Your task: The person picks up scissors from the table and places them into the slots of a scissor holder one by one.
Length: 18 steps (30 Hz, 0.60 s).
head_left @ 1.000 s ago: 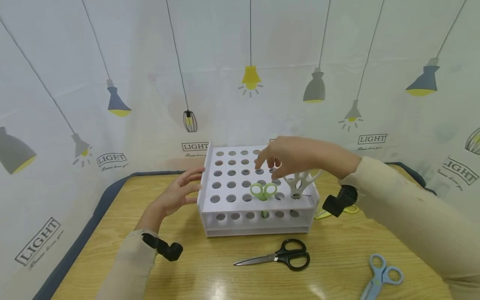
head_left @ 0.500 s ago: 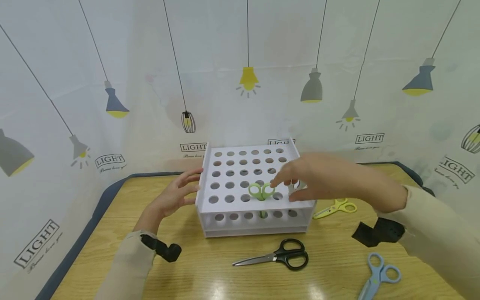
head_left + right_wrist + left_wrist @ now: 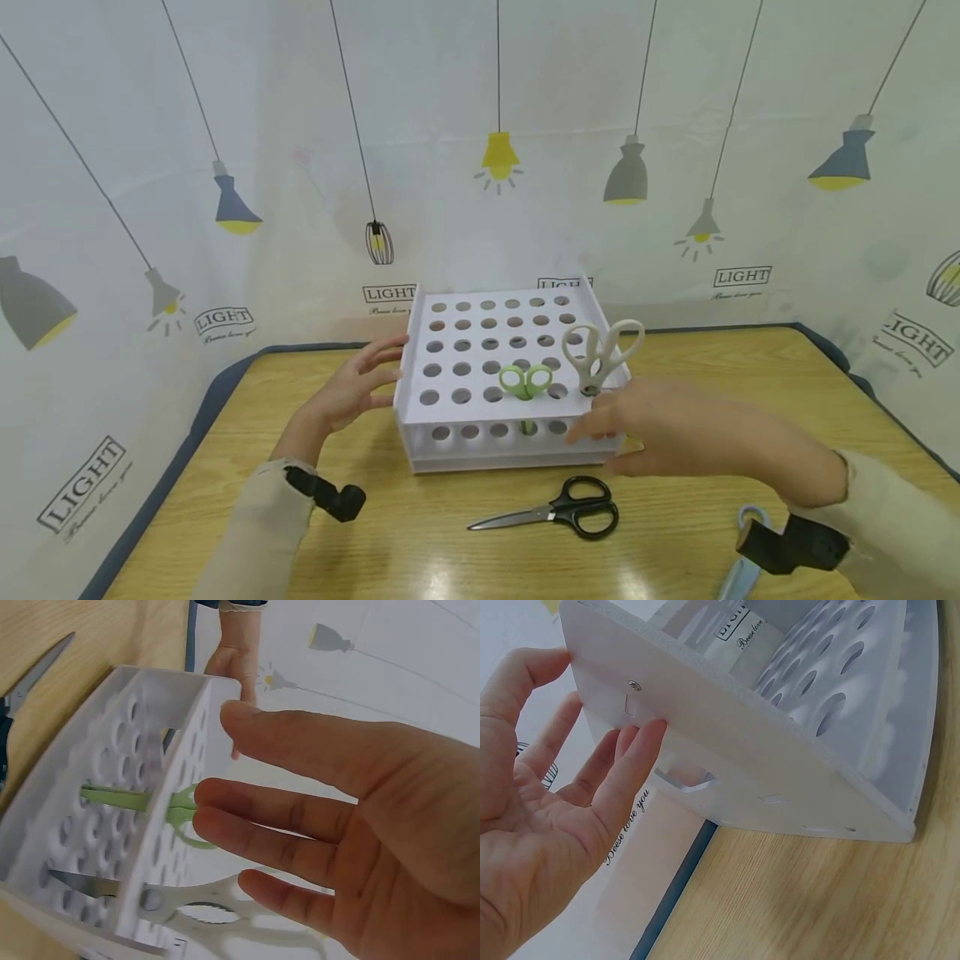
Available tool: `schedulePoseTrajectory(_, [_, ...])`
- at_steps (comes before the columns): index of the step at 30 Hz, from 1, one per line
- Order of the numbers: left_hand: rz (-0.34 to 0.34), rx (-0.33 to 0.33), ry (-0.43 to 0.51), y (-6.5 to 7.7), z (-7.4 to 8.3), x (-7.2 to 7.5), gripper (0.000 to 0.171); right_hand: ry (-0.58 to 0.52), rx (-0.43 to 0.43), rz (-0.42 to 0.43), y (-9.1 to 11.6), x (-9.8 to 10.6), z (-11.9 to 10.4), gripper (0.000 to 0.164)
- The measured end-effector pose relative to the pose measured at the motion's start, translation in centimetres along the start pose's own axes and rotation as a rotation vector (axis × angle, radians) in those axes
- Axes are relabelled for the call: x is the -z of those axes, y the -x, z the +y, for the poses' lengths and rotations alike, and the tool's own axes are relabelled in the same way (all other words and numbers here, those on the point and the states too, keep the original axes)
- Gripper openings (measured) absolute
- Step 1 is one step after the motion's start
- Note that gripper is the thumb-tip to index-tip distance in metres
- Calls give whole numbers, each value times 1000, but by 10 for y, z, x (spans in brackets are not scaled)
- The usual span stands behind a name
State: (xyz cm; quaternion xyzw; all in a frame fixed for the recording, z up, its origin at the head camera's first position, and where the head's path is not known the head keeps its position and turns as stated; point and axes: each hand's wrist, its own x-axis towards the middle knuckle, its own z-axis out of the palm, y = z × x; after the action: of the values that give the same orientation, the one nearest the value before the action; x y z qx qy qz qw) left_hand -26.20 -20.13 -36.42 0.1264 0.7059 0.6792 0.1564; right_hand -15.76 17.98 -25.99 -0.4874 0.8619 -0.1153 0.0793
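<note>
A white two-tier rack (image 3: 450, 414) with rows of round holes stands on the table. My left hand (image 3: 348, 392) has its fingertips against the rack's left side panel, fingers spread. Green-handled scissors (image 3: 526, 393) and larger white-handled kitchen scissors (image 3: 591, 385) stand upright in front-row holes, handles up. In the right wrist view, the white pair's blade (image 3: 82, 883) reaches the lower tier. My right hand (image 3: 675, 429) hovers at the rack's front right corner with loosely bent fingers, holding nothing. It covers most of the yellow scissors on the table.
Black-handled scissors (image 3: 562, 509) lie in front of the rack, blades pointing left. Light blue scissors (image 3: 741, 579) lie at the front right, partly hidden by the right wrist camera (image 3: 795, 543). A lamp-patterned curtain (image 3: 450, 208) encloses the table (image 3: 360, 542) at the back and sides.
My right hand has moved away from above the rack, rightward and down toward the near right corner, over the yellow scissors. The white scissors stay in their hole. My left hand keeps its place.
</note>
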Motion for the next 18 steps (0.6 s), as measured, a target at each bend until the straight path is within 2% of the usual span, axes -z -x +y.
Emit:
schedulePoseTrajectory(7, [3, 0, 4, 0, 0, 0, 59, -127, 19, 23, 5, -34, 22, 31])
schedulePoseTrajectory(14, [5, 1, 9, -1, 0, 1, 59, -305, -72, -7, 10, -65, 53, 36])
schedulePoseTrajectory(18, [6, 2, 12, -1, 0, 1, 59, -399, -101, 7, 15, -83, 70, 38])
